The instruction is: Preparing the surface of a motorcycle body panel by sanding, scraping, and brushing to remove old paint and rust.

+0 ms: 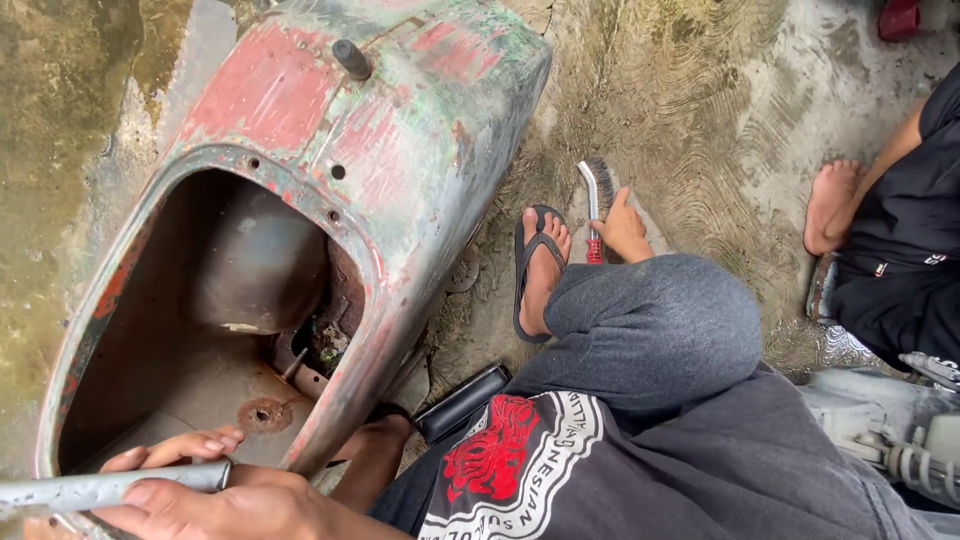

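Wet concrete floor (pixel 700 100), rusty scooter shell (pixel 400 130)

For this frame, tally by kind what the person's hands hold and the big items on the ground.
Metal pipe, in the left hand: 1
Wire brush, in the right hand: 1
Scooter body shell, worn red and green: 1
Flip-flop in plain view: 1
Total: 4

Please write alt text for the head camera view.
A seated person's left hand grips a grey metal pipe at the rim of a rusty red scooter body, while the right hand holds a wire brush on the wet concrete floor.
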